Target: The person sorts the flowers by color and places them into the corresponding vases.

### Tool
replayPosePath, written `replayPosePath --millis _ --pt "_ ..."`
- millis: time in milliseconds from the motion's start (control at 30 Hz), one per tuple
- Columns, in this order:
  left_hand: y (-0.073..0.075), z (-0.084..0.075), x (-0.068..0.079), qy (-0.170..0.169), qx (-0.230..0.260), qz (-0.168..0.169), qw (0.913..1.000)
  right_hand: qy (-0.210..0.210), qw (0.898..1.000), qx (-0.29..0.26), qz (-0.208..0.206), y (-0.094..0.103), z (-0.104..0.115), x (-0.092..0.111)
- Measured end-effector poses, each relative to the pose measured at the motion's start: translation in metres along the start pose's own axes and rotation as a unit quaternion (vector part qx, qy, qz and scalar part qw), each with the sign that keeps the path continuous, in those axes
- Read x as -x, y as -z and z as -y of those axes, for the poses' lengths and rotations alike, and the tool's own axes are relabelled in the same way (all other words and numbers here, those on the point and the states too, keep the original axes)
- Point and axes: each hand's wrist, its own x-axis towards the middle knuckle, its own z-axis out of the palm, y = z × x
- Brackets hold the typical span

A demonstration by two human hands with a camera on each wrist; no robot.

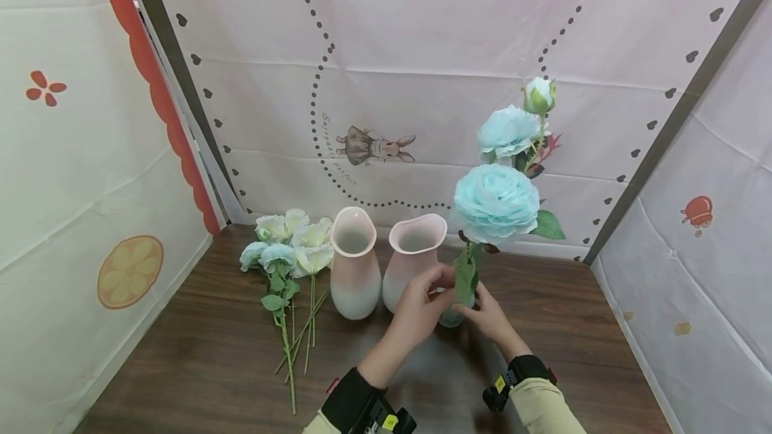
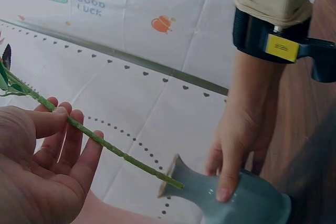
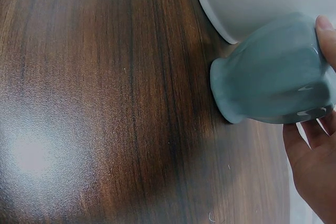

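Note:
My left hand (image 1: pixel 422 301) pinches the green stem (image 2: pixel 118 152) of a tall flower spray between thumb and fingertips. Large pale blue blooms (image 1: pixel 497 203), a smaller bloom and a white bud top the spray, leaning over the hands. In the left wrist view the stem's lower end overlaps the flared mouth of a small blue-green vase (image 2: pixel 252 200). Around that vase's body my right hand (image 1: pixel 493 319) curls, thumb on one side and fingers on the other. The right wrist view shows the vase's base (image 3: pixel 224 92) at the dark wooden table (image 3: pixel 105 77).
Two pink-and-white vases, a slim one (image 1: pixel 356 273) and a wider one (image 1: pixel 416 253), stand left of the hands. Farther left lie several cut flowers, white blooms (image 1: pixel 313 246) and pale blue ones (image 1: pixel 277 256), stems crossing. Printed cloth walls (image 1: pixel 422 32) enclose the table.

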Motion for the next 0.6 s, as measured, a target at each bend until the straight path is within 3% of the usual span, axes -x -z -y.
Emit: replayPosePath --millis 267,400,500,600 --pt "-0.005 -0.012 -0.015 -0.024 0.005 -0.012 0.9996 0.007 1.000 0.004 0.017 -0.001 -0.001 0.001" --pt "-0.008 -0.015 -0.022 -0.043 0.021 -0.013 0.9988 -0.022 0.999 -0.005 0.023 0.001 0.001 0.003" --pt "-0.011 -0.015 -0.025 -0.049 0.028 -0.014 0.9983 -0.083 0.996 0.005 0.028 0.003 0.004 0.005" --pt "-0.013 -0.015 -0.028 -0.051 0.026 -0.021 0.9982 -0.098 0.995 0.016 0.027 0.003 0.003 0.003"
